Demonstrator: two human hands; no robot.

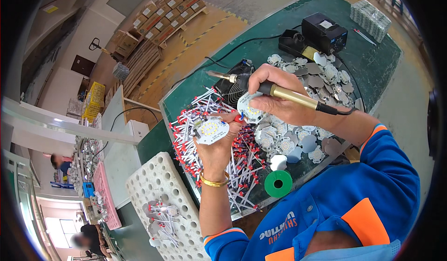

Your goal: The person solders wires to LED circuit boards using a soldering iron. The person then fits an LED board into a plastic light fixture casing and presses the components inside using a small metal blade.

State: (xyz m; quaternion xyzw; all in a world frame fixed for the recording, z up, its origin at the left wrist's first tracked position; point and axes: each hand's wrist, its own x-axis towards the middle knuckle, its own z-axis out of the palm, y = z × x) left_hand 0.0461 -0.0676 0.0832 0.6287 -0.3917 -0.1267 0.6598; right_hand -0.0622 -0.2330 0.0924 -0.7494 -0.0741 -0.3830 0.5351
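Observation:
My right hand (284,91) is closed round a soldering iron (295,97) with a gold and black handle. Its metal tip points left, raised above the table. A round white LED board (250,108) is by the right thumb and fingertips. In my left hand (216,158), a second LED board (212,130) with a ring of yellow chips is pinched, face up. A short piece with red and blue ends (239,118) shows at the left fingertips. Beneath the hands spreads a pile of white wires with red ends (244,170). Loose LED boards (284,142) lie to the right.
A green spool (269,187) sits near my body. Farther back are a black soldering station (324,32), an iron stand (292,43), a small fan (231,86) and stacked boards (370,20). A white perforated tray (139,179) holds wired boards at left. Power cables cross the green table.

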